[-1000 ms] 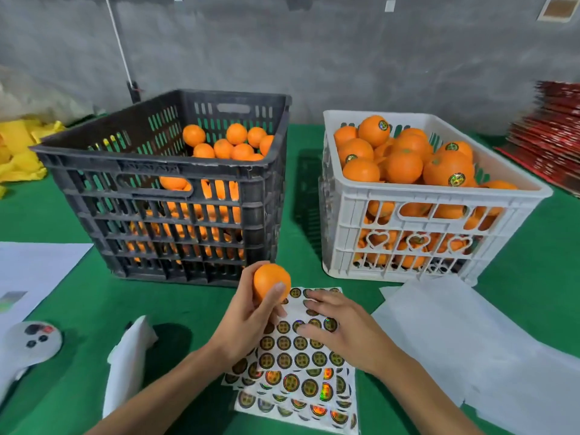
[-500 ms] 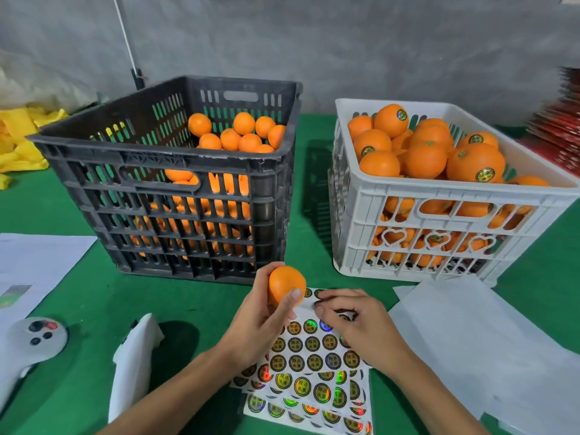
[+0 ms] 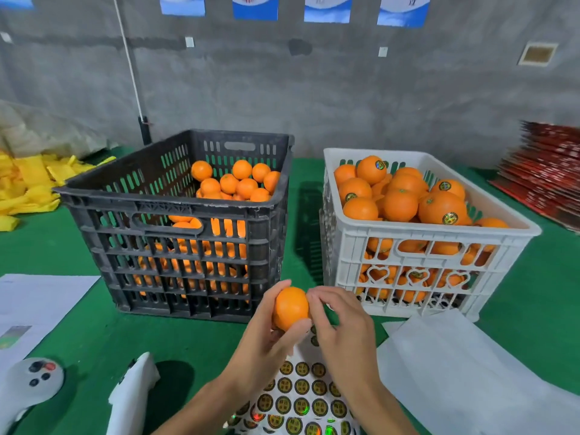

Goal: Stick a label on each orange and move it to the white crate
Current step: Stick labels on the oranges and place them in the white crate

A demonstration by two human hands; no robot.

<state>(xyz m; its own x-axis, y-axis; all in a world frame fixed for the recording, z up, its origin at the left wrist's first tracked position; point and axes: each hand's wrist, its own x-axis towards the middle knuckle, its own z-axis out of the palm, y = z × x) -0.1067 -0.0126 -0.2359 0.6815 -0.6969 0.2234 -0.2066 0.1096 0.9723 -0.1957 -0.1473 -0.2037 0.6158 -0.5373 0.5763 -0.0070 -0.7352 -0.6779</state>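
Observation:
My left hand point(image 3: 263, 340) grips an orange point(image 3: 290, 307) above the sheet of round labels point(image 3: 301, 397) on the green table. My right hand point(image 3: 340, 328) has its curled fingertips against the orange's right side; whether they pinch a label is hidden. The black crate point(image 3: 175, 215) at left holds several unlabelled oranges. The white crate point(image 3: 439, 237) at right is heaped with oranges, some showing round labels.
Two white controllers point(image 3: 28, 384) point(image 3: 131, 394) lie at the lower left, next to a white paper sheet point(image 3: 34, 302). White foam sheets point(image 3: 464, 365) lie at lower right. Yellow bags point(image 3: 25, 180) sit far left, a red stack point(image 3: 549, 171) far right.
My right hand has left the label sheet and come up against the orange's right side. My left hand has raised the orange a little. The camera has tilted upward.

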